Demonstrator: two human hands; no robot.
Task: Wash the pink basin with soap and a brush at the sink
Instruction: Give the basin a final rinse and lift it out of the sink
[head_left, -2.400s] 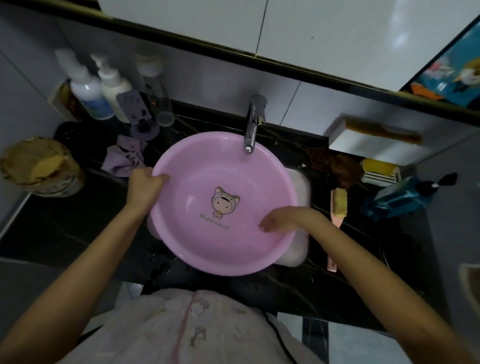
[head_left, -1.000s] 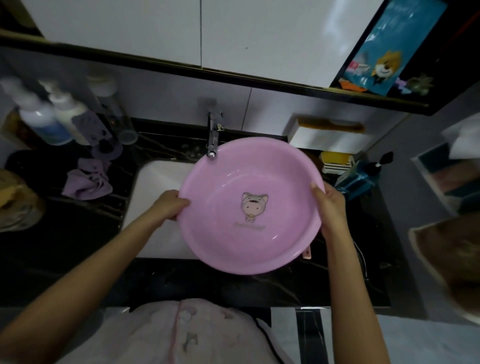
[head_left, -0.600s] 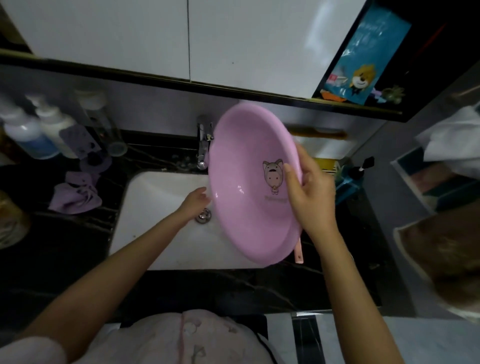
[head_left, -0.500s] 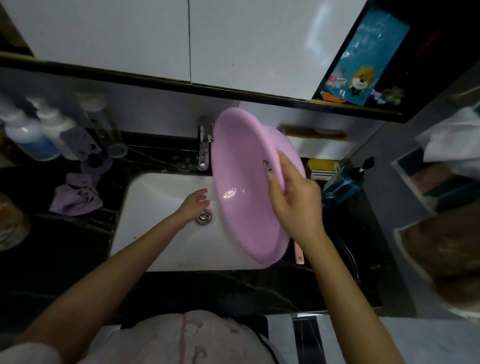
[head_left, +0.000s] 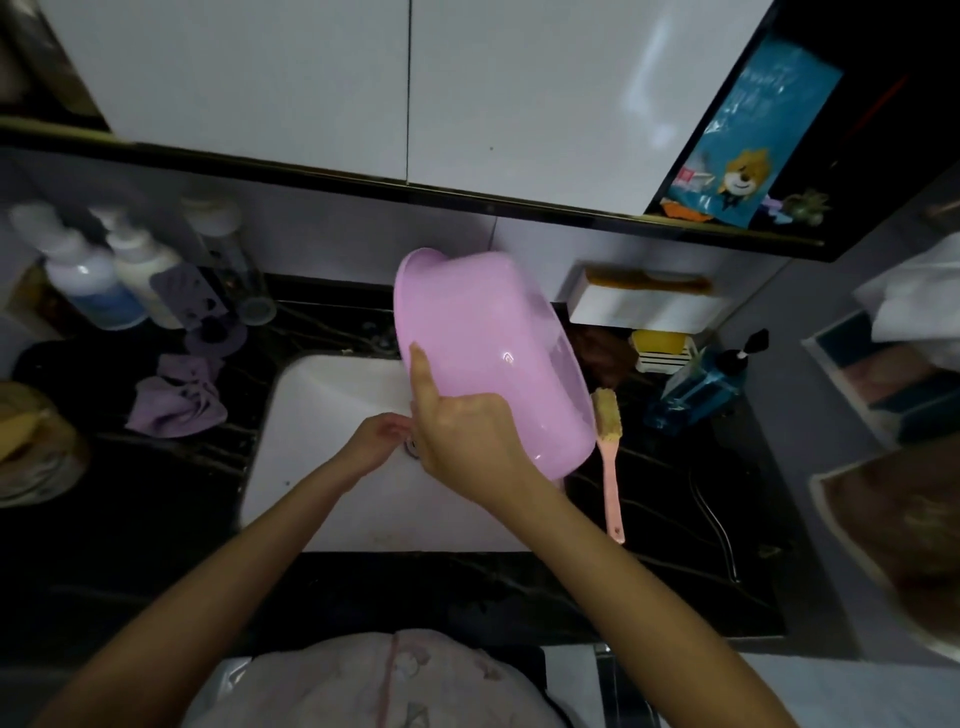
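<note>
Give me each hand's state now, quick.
Left hand: down in the white sink, fingers partly hidden; cannot tell.
Right hand: grips the round pink plastic basin.

The pink plastic basin (head_left: 493, 353) is smeared by motion, its inside turned away. The right hand (head_left: 467, 441) gripping its rim hides the left hand's (head_left: 371, 441) fingertips and most of the metal drain (head_left: 412, 448). The white pump bottles (head_left: 104, 280) are blurred.

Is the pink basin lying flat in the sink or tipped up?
Tipped up. The right hand grips the basin by its rim and holds it on edge above the sink, not lying flat.
</note>
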